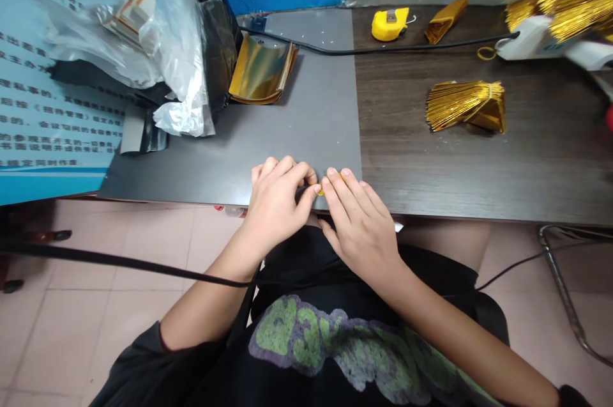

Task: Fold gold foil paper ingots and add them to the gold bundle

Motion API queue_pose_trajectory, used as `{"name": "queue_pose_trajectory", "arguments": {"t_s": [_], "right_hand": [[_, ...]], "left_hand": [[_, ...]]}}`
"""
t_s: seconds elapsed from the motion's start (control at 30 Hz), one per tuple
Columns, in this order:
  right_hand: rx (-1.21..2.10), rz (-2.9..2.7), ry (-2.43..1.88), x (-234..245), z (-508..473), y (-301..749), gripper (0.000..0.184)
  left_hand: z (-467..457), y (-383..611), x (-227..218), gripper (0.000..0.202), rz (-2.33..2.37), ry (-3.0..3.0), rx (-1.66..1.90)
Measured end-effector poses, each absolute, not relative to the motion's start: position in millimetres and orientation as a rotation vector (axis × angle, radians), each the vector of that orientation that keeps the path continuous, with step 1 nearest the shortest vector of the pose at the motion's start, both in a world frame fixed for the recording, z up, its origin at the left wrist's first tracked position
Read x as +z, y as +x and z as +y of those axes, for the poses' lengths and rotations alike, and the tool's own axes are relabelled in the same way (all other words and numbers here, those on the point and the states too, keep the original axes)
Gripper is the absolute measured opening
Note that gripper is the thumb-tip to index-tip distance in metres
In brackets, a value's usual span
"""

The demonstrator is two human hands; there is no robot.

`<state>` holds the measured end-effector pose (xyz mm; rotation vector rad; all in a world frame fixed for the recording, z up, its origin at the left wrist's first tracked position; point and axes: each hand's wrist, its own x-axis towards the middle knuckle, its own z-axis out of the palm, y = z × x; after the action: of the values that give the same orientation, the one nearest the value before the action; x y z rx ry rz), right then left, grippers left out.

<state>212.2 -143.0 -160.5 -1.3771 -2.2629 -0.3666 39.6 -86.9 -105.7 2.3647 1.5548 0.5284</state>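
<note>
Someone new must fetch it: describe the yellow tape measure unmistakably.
On the desk, find the brown section, right of the grey section. Near its back edge, left of a folded gold piece, sits the tape measure: plain yellow, not shiny gold.

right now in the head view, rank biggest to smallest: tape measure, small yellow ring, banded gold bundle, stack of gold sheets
1. Stack of gold sheets and banded gold bundle: too alike to rank
2. Tape measure
3. Small yellow ring
</note>
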Motion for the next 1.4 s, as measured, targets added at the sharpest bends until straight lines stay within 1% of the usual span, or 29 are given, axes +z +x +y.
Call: {"name": "queue_pose_trajectory", "arguments": {"t_s": [0.2,0.3,0.37,0.47,0.53,0.63,0.8,0.87,0.93,1.0,1.13,1.2,1.4], "right_hand": [[-0.358,-2.238,-1.372,-161,-143,212,0.052],[-0.343,-2.237,-1.347,-163,-143,213,0.053],[-0.331,-2.229,-1.34,-163,-144,214,0.063],[-0.294,-2.232,-1.341,-163,-145,215,0.086],[-0.269,-2.25,-1.339,-162,-146,216,0.09],[-0.302,-2.238,-1.37,-162,-149,222,0.084],[-0.443,-2.156,-1.499,-167,-160,245,0.06],[-0.466,-2.115,-1.559,-169,-166,255,0.056],[-0.489,-2.08,-1.591,-171,-171,264,0.055],[-0.48,-2.04,-1.607,-171,-175,268,0.057],[-0.436,-1.972,-1.55,-165,-174,258,0.076],[-0.444,-2.013,-1.467,-162,-171,247,0.079],[-0.413,-2.168,-1.443,-167,-164,230,0.055]], "left_hand": [[-97,34,-120,0.024,1.365,2.67,0.783],[-104,31,-130,0.033,1.289,2.848,0.828],[-107,31,-136,0.035,1.262,2.946,0.835],[-111,32,-141,0.039,1.277,3.007,0.864],[-113,34,-142,0.041,1.314,3.016,0.873],[-115,37,-143,0.041,1.373,3.028,0.861],[-116,38,-141,0.042,1.435,3.009,0.816],[-115,38,-140,0.042,1.44,3.005,0.795],[-115,39,-140,0.043,1.437,3.007,0.803],[-114,39,-139,0.043,1.432,3.01,0.818],[-114,41,-141,0.042,1.429,3.021,0.841],[-113,42,-142,0.042,1.427,3.034,0.887],[-112,43,-144,0.042,1.433,3.045,0.964]]}}
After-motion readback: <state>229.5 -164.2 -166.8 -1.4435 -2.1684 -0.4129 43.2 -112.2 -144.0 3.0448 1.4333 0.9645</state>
